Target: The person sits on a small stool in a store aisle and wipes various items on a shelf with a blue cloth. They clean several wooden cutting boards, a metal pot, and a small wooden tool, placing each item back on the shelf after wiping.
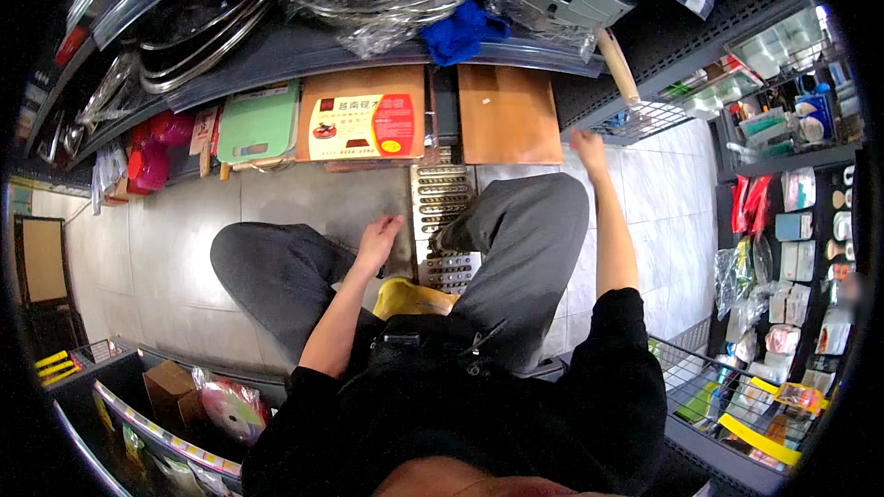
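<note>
My left hand (379, 244) hangs between my knees above the floor, its fingers loosely curled, with no object seen in it. Out to the right, my right hand (588, 152) is raised beside the corner of a brown wooden cutting board (510, 116); whether it touches the board I cannot tell. Left of that board lies a boxed or wrapped wooden cutting board with a yellow and red label (360, 125), and then a green plastic cutting board (258, 125). A blue cloth (461, 32) lies on the shelf edge above.
Plastic-wrapped metal pans (394, 3) fill the shelf above, near a wooden-handled item (618, 67). Pink plastic containers (148, 162) stand at left. A perforated metal strip (444, 200) crosses the floor. Wire baskets (718, 386) and hanging goods line the right; a cardboard box (171, 386) sits behind at left.
</note>
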{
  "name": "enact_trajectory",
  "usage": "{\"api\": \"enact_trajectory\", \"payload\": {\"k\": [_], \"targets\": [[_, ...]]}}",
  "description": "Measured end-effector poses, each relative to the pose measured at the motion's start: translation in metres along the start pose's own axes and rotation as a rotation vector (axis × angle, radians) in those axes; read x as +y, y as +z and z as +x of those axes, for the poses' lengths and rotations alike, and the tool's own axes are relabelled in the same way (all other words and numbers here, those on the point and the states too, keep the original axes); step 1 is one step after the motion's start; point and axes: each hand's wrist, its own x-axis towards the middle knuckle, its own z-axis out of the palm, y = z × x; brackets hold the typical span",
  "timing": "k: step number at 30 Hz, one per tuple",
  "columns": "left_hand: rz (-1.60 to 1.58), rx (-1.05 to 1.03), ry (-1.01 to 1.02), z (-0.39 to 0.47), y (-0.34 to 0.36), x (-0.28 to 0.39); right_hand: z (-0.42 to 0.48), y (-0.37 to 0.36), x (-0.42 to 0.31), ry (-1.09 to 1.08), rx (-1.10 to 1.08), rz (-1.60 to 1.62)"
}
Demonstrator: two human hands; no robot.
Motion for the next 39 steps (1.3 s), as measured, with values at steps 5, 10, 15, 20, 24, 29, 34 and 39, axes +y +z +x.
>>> {"api": "enact_trajectory", "payload": {"k": [5, 10, 15, 20, 24, 29, 34, 39], "targets": [[0.212, -0.124, -0.003, 0.011, 0.022, 0.011, -0.029, 0.068, 0.12, 0.529, -0.017, 0.22], [0.231, -0.174, 0.104, 0.087, 0.064, 0.003, 0.006, 0.112, 0.178, 0.488, 0.14, 0.287], [0.371, -0.14, -0.009, 0.158, 0.111, 0.038, 0.039, 0.14, 0.159, 0.598, 0.075, 0.491], [0.268, -0.184, -0.302, 0.222, 0.175, 0.058, 0.047, 0.122, 0.194, 0.569, -0.08, 0.558], [0.283, -0.265, -0.394, 0.255, 0.158, 0.027, 0.021, 0.118, 0.151, 0.635, -0.389, 0.652], [0.144, -0.267, -0.365, 0.194, 0.189, 0.048, -0.036, 0.086, 0.164, 0.808, -0.321, 0.73], [-0.208, -0.434, -0.618, 0.153, 0.194, 0.027, -0.049, 0.005, 0.144, 0.704, -0.312, 0.377], [-0.552, -0.118, -0.566, 0.152, 0.212, 0.052, -0.065, 0.011, 0.182, 0.756, -0.494, 0.41]]}}
